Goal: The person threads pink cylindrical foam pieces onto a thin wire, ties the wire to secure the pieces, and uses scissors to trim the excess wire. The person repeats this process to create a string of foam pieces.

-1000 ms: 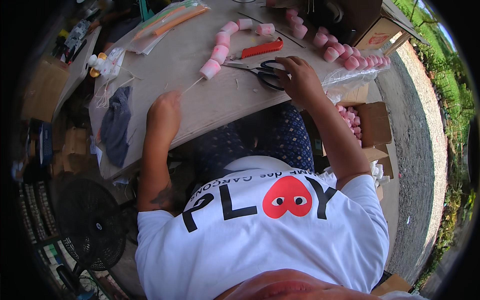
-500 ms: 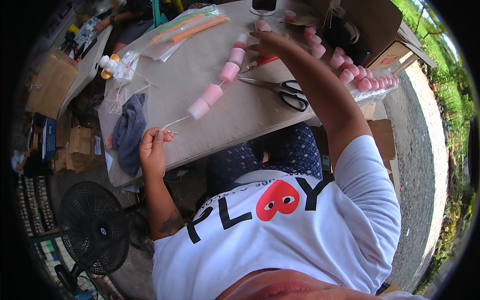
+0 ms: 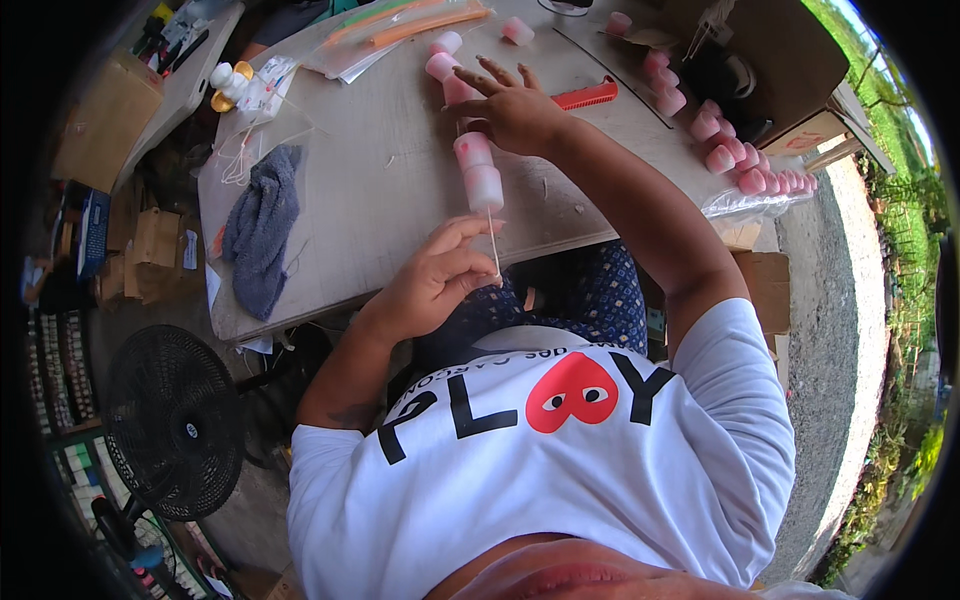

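Observation:
A row of pink-and-white cylinders, strung on a white cord, runs away from me across the table. My left hand pinches the near end of the cord between thumb and fingers, just past the table's front edge. Over the middle of the row lies my right hand, fingers spread and partly hiding the pieces below. Whether its fingertips press on them, I cannot tell. A single loose pink cylinder stands beyond that hand. To the right of it rests a red ridged plastic tool.
A grey-blue cloth lies at the table's left edge. Behind it are white and gold pieces and plastic-bagged orange strips. More pink cylinders line the right side beside a cardboard box. A black fan stands lower left.
My left hand has moved right with the cord end, swinging the row more nearly straight ahead. My right hand has come back nearer, onto the row. The scissors no longer show on the table.

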A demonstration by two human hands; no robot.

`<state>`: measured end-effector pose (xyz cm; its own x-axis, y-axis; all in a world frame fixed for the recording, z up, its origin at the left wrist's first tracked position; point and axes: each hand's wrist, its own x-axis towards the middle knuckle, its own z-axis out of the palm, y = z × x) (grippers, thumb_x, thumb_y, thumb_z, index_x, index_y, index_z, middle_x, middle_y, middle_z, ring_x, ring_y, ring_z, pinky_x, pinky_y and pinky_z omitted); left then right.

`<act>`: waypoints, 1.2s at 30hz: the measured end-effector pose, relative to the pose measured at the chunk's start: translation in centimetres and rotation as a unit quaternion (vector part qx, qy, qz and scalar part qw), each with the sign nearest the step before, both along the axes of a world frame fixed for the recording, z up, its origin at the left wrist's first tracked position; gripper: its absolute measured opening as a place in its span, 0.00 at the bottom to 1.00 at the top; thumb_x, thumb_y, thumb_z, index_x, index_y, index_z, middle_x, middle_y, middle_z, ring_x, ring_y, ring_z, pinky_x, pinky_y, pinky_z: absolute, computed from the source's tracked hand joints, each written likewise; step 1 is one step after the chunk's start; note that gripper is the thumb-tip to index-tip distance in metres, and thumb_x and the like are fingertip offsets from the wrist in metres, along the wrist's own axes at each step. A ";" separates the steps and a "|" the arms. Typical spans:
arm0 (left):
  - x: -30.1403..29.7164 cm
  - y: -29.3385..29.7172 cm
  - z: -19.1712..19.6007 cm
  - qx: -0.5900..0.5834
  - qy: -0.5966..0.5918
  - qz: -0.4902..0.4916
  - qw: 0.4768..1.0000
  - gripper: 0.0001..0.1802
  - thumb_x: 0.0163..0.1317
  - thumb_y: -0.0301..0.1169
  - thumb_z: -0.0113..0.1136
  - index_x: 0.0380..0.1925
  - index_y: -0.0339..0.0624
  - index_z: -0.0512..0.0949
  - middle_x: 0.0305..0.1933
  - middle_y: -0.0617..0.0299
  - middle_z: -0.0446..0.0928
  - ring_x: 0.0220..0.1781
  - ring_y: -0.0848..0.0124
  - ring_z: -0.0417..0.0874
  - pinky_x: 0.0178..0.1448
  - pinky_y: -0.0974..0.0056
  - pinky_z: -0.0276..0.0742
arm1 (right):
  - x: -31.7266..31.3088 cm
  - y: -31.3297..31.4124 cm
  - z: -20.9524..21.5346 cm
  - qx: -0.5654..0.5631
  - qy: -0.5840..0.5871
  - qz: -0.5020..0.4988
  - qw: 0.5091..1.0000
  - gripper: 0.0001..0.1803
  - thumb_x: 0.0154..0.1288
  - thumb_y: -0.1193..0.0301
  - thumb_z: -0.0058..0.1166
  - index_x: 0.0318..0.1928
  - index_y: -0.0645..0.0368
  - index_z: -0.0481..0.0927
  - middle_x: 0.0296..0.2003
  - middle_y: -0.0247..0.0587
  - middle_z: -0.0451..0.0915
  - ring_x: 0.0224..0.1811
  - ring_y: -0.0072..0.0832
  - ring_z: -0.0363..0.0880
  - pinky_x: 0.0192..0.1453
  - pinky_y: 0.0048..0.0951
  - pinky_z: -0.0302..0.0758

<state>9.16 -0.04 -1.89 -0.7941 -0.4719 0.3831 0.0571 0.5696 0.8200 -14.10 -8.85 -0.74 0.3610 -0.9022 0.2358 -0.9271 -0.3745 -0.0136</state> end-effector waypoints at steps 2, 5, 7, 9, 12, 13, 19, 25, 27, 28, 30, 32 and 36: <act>-0.3 -0.1 0.2 0.028 0.014 0.023 0.999 0.03 0.65 0.20 0.53 0.36 0.34 0.76 0.53 0.51 0.72 0.51 0.68 0.78 0.52 0.66 0.75 | -0.9 1.5 0.2 -0.081 0.011 -0.025 0.996 0.25 0.61 0.72 0.53 0.58 0.35 0.76 0.70 0.36 0.59 0.74 0.44 0.49 0.70 0.58 0.52; -1.0 0.3 0.4 0.083 0.071 0.054 0.993 0.04 0.65 0.20 0.54 0.33 0.33 0.77 0.46 0.52 0.76 0.42 0.70 0.81 0.49 0.69 0.76 | -1.7 7.2 1.9 -0.012 -0.119 0.052 0.991 0.30 0.55 0.79 0.55 0.59 0.41 0.75 0.67 0.40 0.63 0.72 0.46 0.53 0.70 0.49 0.58; -1.6 1.1 0.9 0.062 0.031 0.074 0.995 0.02 0.63 0.21 0.56 0.33 0.34 0.77 0.37 0.53 0.78 0.38 0.66 0.82 0.43 0.66 0.76 | -1.6 11.6 1.8 -0.003 -0.183 0.075 0.980 0.30 0.53 0.78 0.57 0.58 0.43 0.76 0.64 0.38 0.67 0.70 0.44 0.58 0.67 0.46 0.60; -2.4 2.1 1.0 0.041 0.009 0.081 0.996 0.02 0.61 0.23 0.59 0.31 0.35 0.77 0.31 0.54 0.78 0.34 0.64 0.82 0.39 0.64 0.76 | -0.9 14.8 1.3 -0.004 -0.259 0.102 0.961 0.28 0.50 0.78 0.60 0.55 0.45 0.78 0.59 0.37 0.71 0.65 0.42 0.63 0.64 0.43 0.62; -3.6 3.6 0.8 0.003 -0.009 0.074 0.997 0.04 0.59 0.24 0.62 0.29 0.35 0.77 0.27 0.56 0.78 0.31 0.65 0.81 0.37 0.65 0.76 | 0.3 17.4 -0.9 -0.047 -0.339 0.121 0.932 0.21 0.49 0.78 0.63 0.46 0.51 0.83 0.50 0.35 0.78 0.55 0.39 0.71 0.57 0.38 0.69; -3.7 3.8 0.8 -0.017 -0.020 0.073 0.997 0.04 0.59 0.23 0.62 0.29 0.34 0.77 0.27 0.56 0.78 0.30 0.68 0.81 0.36 0.67 0.76 | 0.3 18.0 -1.8 -0.046 -0.363 0.118 0.923 0.20 0.49 0.79 0.63 0.46 0.52 0.83 0.49 0.35 0.78 0.54 0.39 0.71 0.57 0.38 0.69; -3.5 2.5 0.9 -0.103 -0.039 0.085 0.990 0.13 0.53 0.25 0.68 0.38 0.38 0.76 0.43 0.53 0.77 0.45 0.63 0.79 0.49 0.63 0.74 | -0.1 19.3 -2.4 -0.035 -0.461 0.090 0.882 0.13 0.57 0.78 0.59 0.44 0.58 0.82 0.44 0.39 0.81 0.48 0.36 0.75 0.53 0.33 0.72; -6.8 -2.1 -0.6 -0.316 -0.104 0.113 0.936 0.27 0.51 0.27 0.66 0.54 0.50 0.75 0.59 0.66 0.73 0.64 0.59 0.68 0.68 0.54 0.60 | -0.5 19.0 -1.5 0.039 -0.652 0.015 0.757 0.11 0.70 0.74 0.50 0.48 0.64 0.80 0.42 0.38 0.82 0.43 0.20 0.77 0.50 0.21 0.72; -7.8 -2.2 -0.8 -0.342 -0.116 0.145 0.921 0.26 0.51 0.27 0.66 0.53 0.50 0.75 0.58 0.66 0.74 0.64 0.59 0.69 0.66 0.54 0.61 | -1.2 18.9 -1.7 0.043 -0.696 -0.004 0.717 0.11 0.69 0.73 0.51 0.47 0.64 0.81 0.40 0.37 0.82 0.40 0.19 0.78 0.47 0.20 0.73; -8.2 -2.3 -0.7 -0.355 -0.121 0.160 0.913 0.25 0.51 0.27 0.66 0.53 0.50 0.75 0.58 0.66 0.74 0.64 0.60 0.69 0.66 0.54 0.61 | -1.6 18.8 -1.8 0.044 -0.717 -0.013 0.696 0.11 0.69 0.73 0.52 0.47 0.64 0.81 0.39 0.36 0.82 0.39 0.19 0.78 0.45 0.19 0.74; -8.1 -2.8 -1.0 -0.363 -0.137 0.212 0.897 0.24 0.52 0.27 0.65 0.52 0.50 0.76 0.57 0.66 0.75 0.63 0.60 0.69 0.65 0.54 0.62 | -2.0 18.9 -1.8 0.036 -0.721 -0.027 0.692 0.10 0.69 0.73 0.53 0.46 0.63 0.81 0.36 0.34 0.82 0.35 0.17 0.77 0.42 0.18 0.74; -7.6 -3.6 -1.0 -0.350 -0.140 0.233 0.896 0.24 0.52 0.27 0.64 0.52 0.50 0.76 0.56 0.66 0.75 0.63 0.60 0.70 0.64 0.53 0.62 | -2.1 19.9 -0.9 0.042 -0.708 -0.036 0.704 0.10 0.69 0.73 0.53 0.46 0.64 0.81 0.34 0.33 0.81 0.35 0.17 0.76 0.42 0.19 0.74; -6.6 -3.4 -0.8 -0.315 -0.148 0.205 0.914 0.23 0.54 0.27 0.63 0.52 0.48 0.76 0.57 0.65 0.75 0.62 0.60 0.70 0.64 0.52 0.62 | -1.9 22.2 0.7 0.082 -0.678 -0.029 0.730 0.08 0.68 0.74 0.54 0.44 0.65 0.82 0.37 0.34 0.82 0.34 0.17 0.76 0.39 0.19 0.74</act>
